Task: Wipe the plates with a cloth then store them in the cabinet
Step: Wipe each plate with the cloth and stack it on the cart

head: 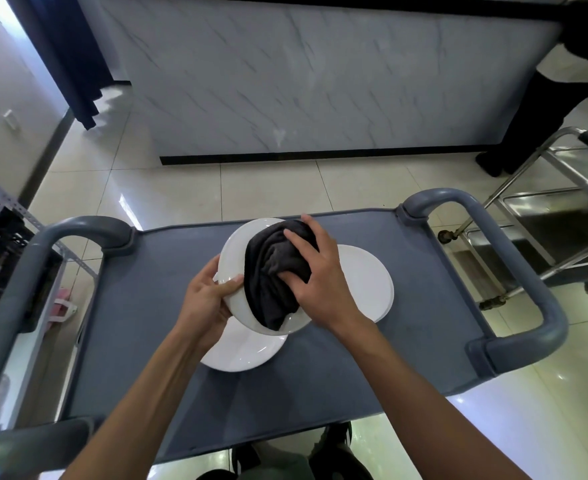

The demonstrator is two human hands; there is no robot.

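Here, left hand (pixel 206 296) gripping plate (pixel 234 258) rim, right hand (pixel 315 276) clutching cloth (pixel 273 271).

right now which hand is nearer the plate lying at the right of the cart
Right. The right hand hovers partly over that plate, pressing the cloth; the left hand is across the held plate.

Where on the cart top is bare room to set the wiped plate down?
Bare cart top lies between the right plate and right handle, and left of the near plate. The middle is crowded: both plates, both hands, the cloth.
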